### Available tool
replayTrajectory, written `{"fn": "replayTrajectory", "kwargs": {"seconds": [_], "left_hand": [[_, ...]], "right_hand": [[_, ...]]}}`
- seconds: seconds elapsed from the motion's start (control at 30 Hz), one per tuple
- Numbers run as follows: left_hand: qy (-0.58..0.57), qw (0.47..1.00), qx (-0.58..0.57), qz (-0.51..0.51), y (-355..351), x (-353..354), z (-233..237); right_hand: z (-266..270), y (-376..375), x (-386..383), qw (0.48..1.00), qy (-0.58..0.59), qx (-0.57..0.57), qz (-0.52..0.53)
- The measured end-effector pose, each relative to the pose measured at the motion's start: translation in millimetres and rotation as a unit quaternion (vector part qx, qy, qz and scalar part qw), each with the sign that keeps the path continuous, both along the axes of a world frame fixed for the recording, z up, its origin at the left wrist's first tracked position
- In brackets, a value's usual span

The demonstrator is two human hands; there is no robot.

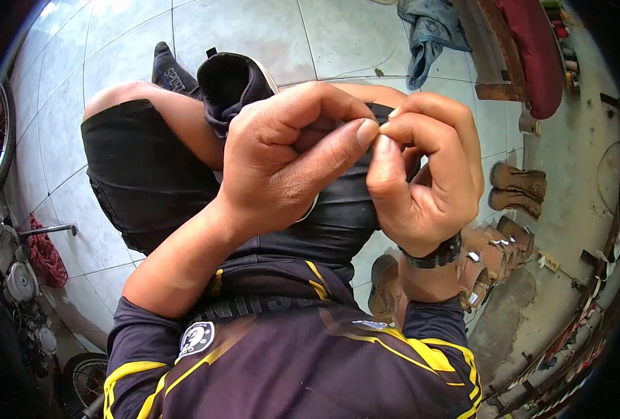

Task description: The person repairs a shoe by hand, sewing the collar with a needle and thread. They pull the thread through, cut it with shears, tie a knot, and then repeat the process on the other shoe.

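Observation:
My left hand is closed in a pinch, thumb against the bent index finger. Facing it, my right hand pinches too, its thumb and fingertips meeting the left ones above my lap. Whatever lies between the fingertips is hidden or too small to make out. A black watch is strapped round my right wrist. Beyond my left hand, partly covered by it, sits a dark sneaker with its opening facing up and a pale sole edge. Black shorts cover my bent legs.
A socked foot rests on the tiled floor. Blue cloth lies ahead, beside a wooden seat with a red cushion. Brown shoes stand along the right wall. A motorcycle and red cloth are at left.

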State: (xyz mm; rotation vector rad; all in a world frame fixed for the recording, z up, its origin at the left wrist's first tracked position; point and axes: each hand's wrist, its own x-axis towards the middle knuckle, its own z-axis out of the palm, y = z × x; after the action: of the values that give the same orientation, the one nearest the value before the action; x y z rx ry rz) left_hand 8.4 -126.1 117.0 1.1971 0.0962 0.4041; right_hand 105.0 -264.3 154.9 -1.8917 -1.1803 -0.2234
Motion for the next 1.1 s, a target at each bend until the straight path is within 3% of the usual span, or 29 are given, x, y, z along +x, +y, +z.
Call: {"fn": "replayTrajectory", "kwargs": {"seconds": [0.07, 0.2, 0.33, 0.4, 0.47, 0.53, 0.6, 0.7, 0.77, 0.83, 0.87, 0.9, 0.93, 1.0, 1.03, 1.1], "left_hand": [[0.026, 1.0, 0.0, 0.006, -1, 1, 3], [0.02, 0.999, 0.031, 0.03, -1, 5, 0], [-0.027, 0.997, 0.057, 0.048, -1, 9, -6], [-0.051, 0.996, 0.046, 0.054, -1, 12, -9], [-0.053, 0.996, 0.057, 0.048, -2, 13, -16], [-0.052, 0.997, 0.035, 0.049, -5, 14, -11], [0.002, 1.0, -0.01, 0.005, -6, 9, 0], [0.015, 0.994, 0.108, -0.015, 4, 2, 8], [-0.016, 0.991, 0.128, -0.02, 10, 2, 18], [-0.041, 0.997, 0.066, -0.021, 14, 1, 27], [-0.043, 0.998, 0.024, -0.026, 17, -2, 31], [-0.048, 0.999, -0.009, -0.013, 23, -5, 31], [-0.051, 0.998, -0.044, 0.0, 29, -9, 31], [-0.056, 0.997, -0.016, 0.056, 45, -11, 37], [-0.058, 0.995, -0.016, 0.078, 51, -11, 40], [-0.077, 0.993, -0.029, 0.087, 64, -13, 44]], "right_hand": [[-6, -2, 0, 0.999, -0.018, 0.026, -0.004], [-10, -4, 0, 0.992, 0.093, 0.079, -0.036], [-9, -4, -3, 0.963, 0.257, 0.081, -0.004], [-9, 0, -5, 0.884, 0.43, 0.178, 0.032], [-18, -3, -1, 0.881, 0.434, 0.181, 0.049], [-18, -4, -2, 0.826, 0.521, 0.206, 0.061], [-21, -7, 1, 0.831, 0.508, 0.207, 0.091], [-39, -4, 9, 0.843, 0.449, 0.278, 0.105], [-31, 9, 5, 0.78, 0.543, 0.244, 0.194], [-41, -4, 11, 0.794, 0.539, 0.126, 0.252], [-44, -15, 18, 0.838, 0.489, 0.035, 0.239], [-52, -11, 34, 0.902, 0.337, 0.035, 0.268], [-51, -12, 42, 0.903, 0.335, 0.037, 0.267], [-47, -22, 58, 0.952, 0.246, -0.02, 0.181], [-43, -24, 73, 0.977, 0.14, -0.033, 0.156], [-39, -36, 92, 0.99, 0.093, -0.065, 0.081]]}}
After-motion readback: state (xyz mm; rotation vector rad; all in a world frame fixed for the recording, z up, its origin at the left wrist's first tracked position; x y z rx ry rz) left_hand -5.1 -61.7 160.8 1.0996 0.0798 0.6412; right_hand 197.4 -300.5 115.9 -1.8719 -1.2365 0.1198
